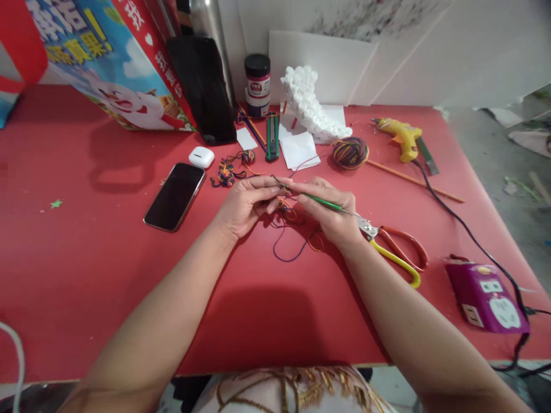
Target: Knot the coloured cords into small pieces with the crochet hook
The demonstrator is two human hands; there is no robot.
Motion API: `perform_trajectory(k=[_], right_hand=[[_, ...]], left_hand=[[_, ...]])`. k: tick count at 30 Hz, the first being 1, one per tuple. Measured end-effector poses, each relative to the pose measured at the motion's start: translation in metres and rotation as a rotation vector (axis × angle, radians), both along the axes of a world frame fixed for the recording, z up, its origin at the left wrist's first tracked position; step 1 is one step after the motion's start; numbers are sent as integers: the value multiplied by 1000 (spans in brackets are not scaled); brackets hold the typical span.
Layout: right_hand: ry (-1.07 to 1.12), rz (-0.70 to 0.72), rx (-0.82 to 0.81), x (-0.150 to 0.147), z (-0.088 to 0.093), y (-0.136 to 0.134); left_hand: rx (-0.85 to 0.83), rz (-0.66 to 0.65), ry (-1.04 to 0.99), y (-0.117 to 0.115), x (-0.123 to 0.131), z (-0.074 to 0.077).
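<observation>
Both of my hands meet over the middle of the red table (86, 269). My left hand (247, 203) is closed, pinching the tip of a thin green stick (322, 201) and a bit of multicoloured yarn (293, 229). My right hand (333, 212) is closed round the same green stick, which lies across its fingers toward the right. Loose yarn strands in blue and orange trail on the table under the hands.
A dark phone (175, 196) and white earbud case (201, 156) lie left of the hands. Pliers (398, 249) with red and yellow handles lie to the right. Farther back are a yarn ball (350, 152), yellow glue gun (402, 137), white foam piece (312, 106), jar (257, 85). A purple power strip (488, 298) sits at right.
</observation>
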State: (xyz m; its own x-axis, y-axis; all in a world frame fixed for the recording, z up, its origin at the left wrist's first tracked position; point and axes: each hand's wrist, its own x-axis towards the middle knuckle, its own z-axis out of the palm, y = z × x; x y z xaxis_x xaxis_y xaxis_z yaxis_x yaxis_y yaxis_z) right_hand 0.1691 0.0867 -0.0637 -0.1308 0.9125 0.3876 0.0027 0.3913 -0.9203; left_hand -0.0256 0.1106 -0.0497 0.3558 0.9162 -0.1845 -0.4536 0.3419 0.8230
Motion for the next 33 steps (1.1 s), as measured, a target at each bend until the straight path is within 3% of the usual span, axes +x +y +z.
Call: perform_trajectory(k=[15,22,33], right_hand=[[-318,7,336,-4,-8,-1],[-415,-25,382,-1,-8,0],[-506,35,392,-1,-8,-1]], left_hand=[[-29,79,66,-2,2,3],[-59,73,67,-4,2,6],[110,152,187,-3,2,4]])
